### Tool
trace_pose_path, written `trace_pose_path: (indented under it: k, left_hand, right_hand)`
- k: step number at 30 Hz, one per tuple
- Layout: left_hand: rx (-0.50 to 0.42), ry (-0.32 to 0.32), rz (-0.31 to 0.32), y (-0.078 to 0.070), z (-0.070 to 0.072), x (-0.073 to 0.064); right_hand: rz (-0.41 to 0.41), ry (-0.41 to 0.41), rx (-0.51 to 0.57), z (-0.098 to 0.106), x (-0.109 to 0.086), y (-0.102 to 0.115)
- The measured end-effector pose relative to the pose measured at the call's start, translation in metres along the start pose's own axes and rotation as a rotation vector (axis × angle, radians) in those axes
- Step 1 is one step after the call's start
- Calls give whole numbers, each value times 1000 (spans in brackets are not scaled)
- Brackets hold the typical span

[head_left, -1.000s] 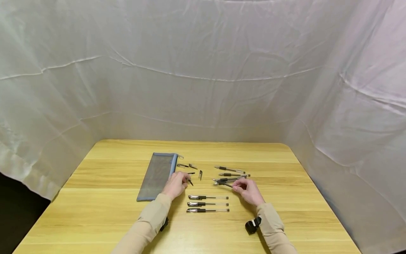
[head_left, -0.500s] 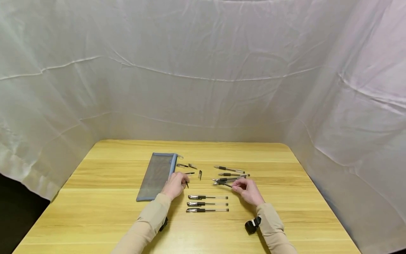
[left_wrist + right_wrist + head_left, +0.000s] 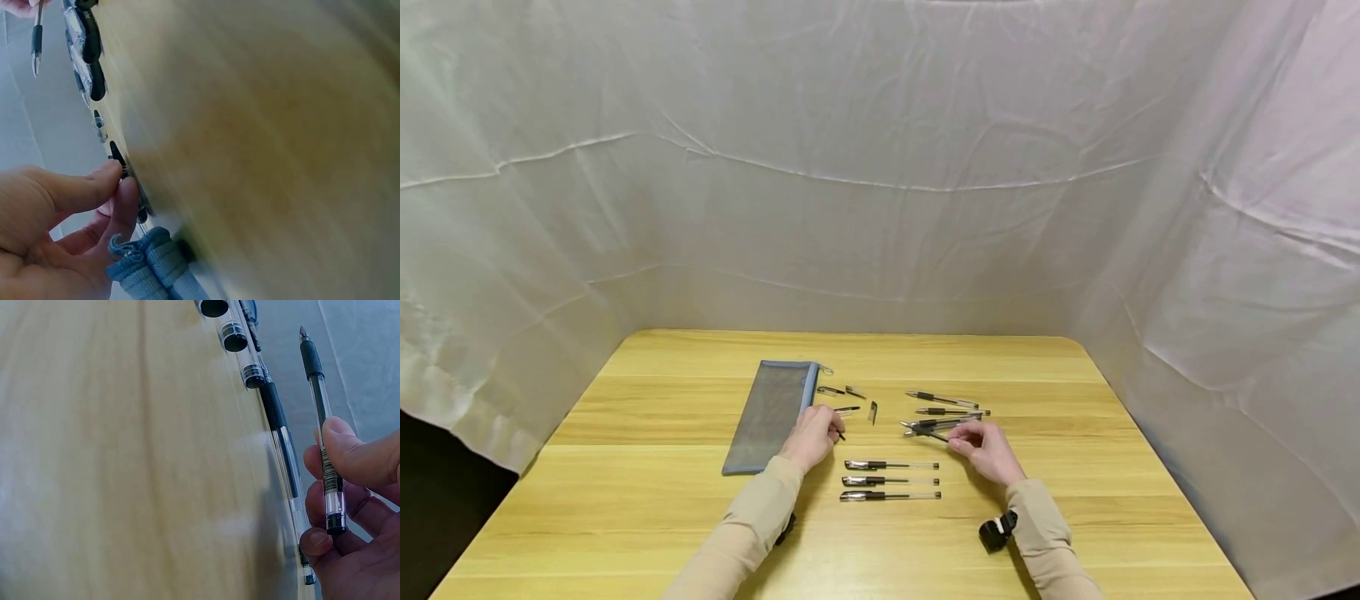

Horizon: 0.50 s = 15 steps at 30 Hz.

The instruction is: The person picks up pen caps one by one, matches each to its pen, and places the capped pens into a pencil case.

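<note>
Black and clear plastic pens [image 3: 880,481] lie nearest me, three capped in a row. Past them, my right hand [image 3: 988,452] pinches an uncapped clear pen with a black grip [image 3: 318,394] by the back end; it looks light, stiff and maybe slippery, so that seems a good spot. My left hand [image 3: 811,437] pinches a small black cap [image 3: 117,152], partly hidden, beside a blue-edged grey mesh pouch [image 3: 767,417].

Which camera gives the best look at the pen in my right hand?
The right wrist view: the pen appears large, from tip to black end. The head view shows it small; the left wrist view shows only its front part.
</note>
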<state>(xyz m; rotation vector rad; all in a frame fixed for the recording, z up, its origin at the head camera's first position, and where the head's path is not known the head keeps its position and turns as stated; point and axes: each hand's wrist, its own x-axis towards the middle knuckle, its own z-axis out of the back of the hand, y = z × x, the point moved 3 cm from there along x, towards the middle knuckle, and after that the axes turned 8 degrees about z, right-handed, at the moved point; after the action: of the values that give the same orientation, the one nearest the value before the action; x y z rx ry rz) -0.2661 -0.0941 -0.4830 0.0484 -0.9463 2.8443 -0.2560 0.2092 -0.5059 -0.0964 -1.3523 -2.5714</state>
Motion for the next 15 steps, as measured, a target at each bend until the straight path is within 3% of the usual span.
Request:
trace_pose_path:
  k: [4, 9, 15]
  left_hand:
    - [18, -2, -18, 2, 2, 1]
    - [77, -4, 7, 4, 4, 3]
    - [90, -7, -21, 4, 4, 3]
  right_hand:
    - [-8, 3, -4, 1, 1, -1]
    - [-11, -3, -1, 1, 0, -1]
    - [-21, -5, 2, 1, 0, 0]
